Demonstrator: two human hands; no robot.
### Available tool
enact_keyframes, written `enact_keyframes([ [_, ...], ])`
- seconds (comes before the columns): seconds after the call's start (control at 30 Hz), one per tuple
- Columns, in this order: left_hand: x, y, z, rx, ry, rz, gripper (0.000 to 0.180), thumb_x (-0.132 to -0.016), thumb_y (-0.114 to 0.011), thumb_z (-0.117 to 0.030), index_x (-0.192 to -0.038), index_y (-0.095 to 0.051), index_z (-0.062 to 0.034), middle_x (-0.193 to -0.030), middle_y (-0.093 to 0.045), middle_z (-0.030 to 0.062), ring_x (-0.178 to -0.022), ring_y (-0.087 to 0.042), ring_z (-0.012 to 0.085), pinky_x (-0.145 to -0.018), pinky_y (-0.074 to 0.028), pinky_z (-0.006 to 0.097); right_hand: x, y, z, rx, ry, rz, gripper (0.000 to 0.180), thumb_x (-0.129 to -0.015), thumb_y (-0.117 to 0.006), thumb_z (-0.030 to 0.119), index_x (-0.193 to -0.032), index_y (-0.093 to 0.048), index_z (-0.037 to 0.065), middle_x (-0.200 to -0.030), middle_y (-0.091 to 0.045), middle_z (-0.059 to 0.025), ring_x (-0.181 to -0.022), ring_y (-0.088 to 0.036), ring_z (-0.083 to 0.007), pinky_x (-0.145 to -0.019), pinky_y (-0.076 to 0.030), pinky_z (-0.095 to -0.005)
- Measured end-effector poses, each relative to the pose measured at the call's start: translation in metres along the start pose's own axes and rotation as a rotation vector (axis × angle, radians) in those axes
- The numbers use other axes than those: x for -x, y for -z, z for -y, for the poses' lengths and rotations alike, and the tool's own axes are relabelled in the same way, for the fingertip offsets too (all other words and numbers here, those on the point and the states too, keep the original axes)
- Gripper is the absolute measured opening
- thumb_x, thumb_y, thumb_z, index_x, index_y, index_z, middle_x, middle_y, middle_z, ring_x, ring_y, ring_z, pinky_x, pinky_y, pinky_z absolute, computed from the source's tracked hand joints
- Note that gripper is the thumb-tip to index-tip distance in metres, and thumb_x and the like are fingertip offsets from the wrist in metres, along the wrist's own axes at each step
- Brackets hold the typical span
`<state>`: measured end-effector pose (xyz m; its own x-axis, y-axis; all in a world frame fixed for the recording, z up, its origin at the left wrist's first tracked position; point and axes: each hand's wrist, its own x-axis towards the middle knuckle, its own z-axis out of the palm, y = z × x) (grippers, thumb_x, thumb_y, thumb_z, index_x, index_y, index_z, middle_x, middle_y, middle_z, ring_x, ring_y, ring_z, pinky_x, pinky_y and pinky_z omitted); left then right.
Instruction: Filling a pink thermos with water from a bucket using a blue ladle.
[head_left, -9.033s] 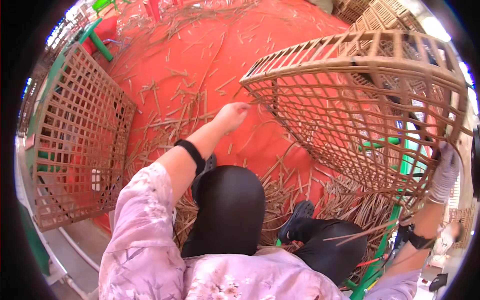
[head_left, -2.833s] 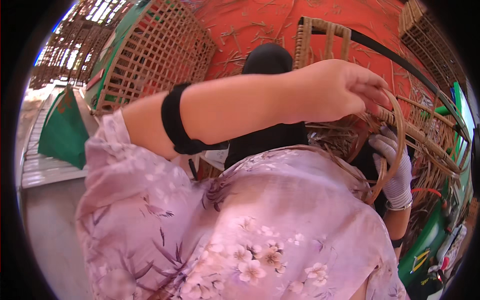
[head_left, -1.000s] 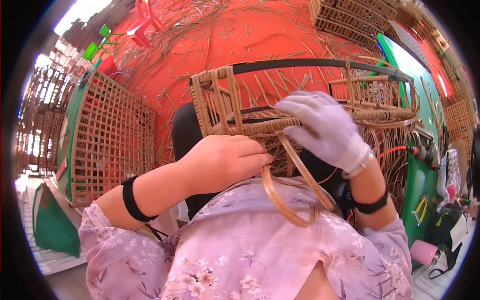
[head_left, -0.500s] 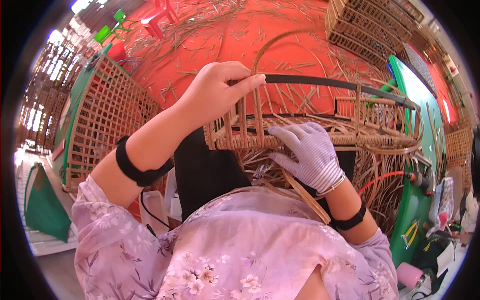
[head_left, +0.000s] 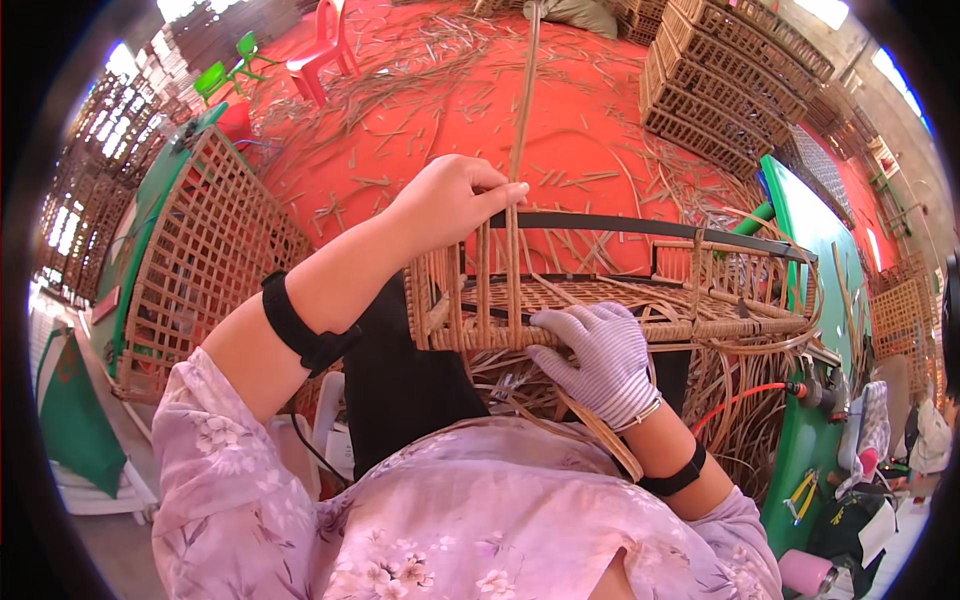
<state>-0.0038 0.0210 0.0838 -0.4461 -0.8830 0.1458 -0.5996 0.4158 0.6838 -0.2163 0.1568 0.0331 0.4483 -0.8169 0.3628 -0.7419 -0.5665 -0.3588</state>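
A brown woven rattan basket [head_left: 600, 330] with a black frame bar [head_left: 590, 222] along its top lies across my lap. My bare left hand [head_left: 455, 205] is closed at the bar's left end, pinching a long rattan strand [head_left: 525, 110] between thumb and fingers. That strand rises straight up from the basket's side. My right hand [head_left: 600, 358], in a striped glove, is closed over the lower woven edge, fingertips near the upright under the strand; its palm is hidden. Several loose rattan strips [head_left: 600, 432] pass below the right hand towards my wrist.
Left stands a green-edged lattice panel [head_left: 215, 255]; right, a green board [head_left: 800, 450] carries a hose fitting and yellow-handled pliers [head_left: 801, 495]. Rattan scraps litter the red floor [head_left: 420, 130]. Stacked woven baskets [head_left: 720, 85] and a red chair [head_left: 322, 58] stand farther off.
The long strand, looped over before, now stands pulled straight up. The basket and both hands sit lower in the view, as the view has tilted upward. Both hands keep their holds.
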Motion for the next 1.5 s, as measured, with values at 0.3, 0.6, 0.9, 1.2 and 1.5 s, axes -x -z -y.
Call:
enact_keyframes([
  [0.3, -0.012, 0.003, 0.001, 0.098, 0.22, 0.198, 0.038, -0.089, -0.066, -0.04, -0.094, -0.074, -0.0033, -0.055, -0.05, 0.0011, -0.052, -0.044, 0.0079, -0.051, -0.038, 0.03, 0.0, -0.003, 0.001, -0.009, 0.001, -0.025, 0.029, -0.081, -0.067, 0.035, -0.099, -0.064, 0.012, -0.081, -0.064, -0.0077, -0.077, -0.062, -0.0285, -0.076, -0.045, -0.0415],
  [0.6, 0.004, -0.013, -0.009, -0.18, 0.126, -0.196, 0.041, -0.08, -0.072, -0.044, -0.085, -0.061, -0.0049, -0.092, -0.058, 0.0089, -0.077, -0.062, 0.0212, -0.073, -0.049, 0.034, 0.0, -0.001, 0.004, 0.009, -0.003, -0.013, 0.029, -0.082, -0.066, 0.035, -0.099, -0.065, 0.012, -0.084, -0.066, -0.0078, -0.079, -0.063, -0.028, -0.077, -0.046, -0.0414],
  [0.9, 0.008, -0.014, -0.014, -0.168, -0.056, -0.196, 0.031, -0.082, -0.071, -0.037, -0.083, -0.072, -0.006, -0.089, -0.062, 0.0092, -0.079, -0.064, 0.023, -0.074, -0.049, 0.035, -0.003, 0.006, 0.001, -0.046, -0.059, 0.128, 0.03, -0.084, -0.065, 0.036, -0.101, -0.065, 0.01, -0.089, -0.067, -0.0097, -0.085, -0.063, -0.0301, -0.079, -0.047, -0.0418],
  [1.2, 0.001, -0.015, 0.0, -0.051, -0.127, -0.094, 0.031, -0.089, -0.064, -0.03, -0.094, -0.069, -0.0003, -0.095, -0.067, 0.0105, -0.085, -0.065, 0.0248, -0.077, -0.049, 0.035, -0.045, -0.006, -0.026, -0.531, -0.361, 0.059, 0.05, -0.087, -0.065, 0.028, -0.128, -0.05, 0.005, -0.114, -0.06, -0.0132, -0.101, -0.062, -0.0229, -0.082, -0.051, -0.0355],
  [1.5, 0.007, -0.014, -0.003, -0.017, -0.102, -0.011, 0.03, -0.094, -0.055, -0.027, -0.1, -0.066, -0.0004, -0.102, -0.067, 0.009, -0.093, -0.064, 0.0245, -0.083, -0.048, 0.034, -0.067, -0.038, -0.013, -1.084, -0.559, 0.017, 0.034, -0.094, -0.057, 0.023, -0.119, -0.056, 0.001, -0.093, -0.062, -0.0051, -0.077, -0.064, -0.0155, -0.064, -0.051, -0.0305],
])
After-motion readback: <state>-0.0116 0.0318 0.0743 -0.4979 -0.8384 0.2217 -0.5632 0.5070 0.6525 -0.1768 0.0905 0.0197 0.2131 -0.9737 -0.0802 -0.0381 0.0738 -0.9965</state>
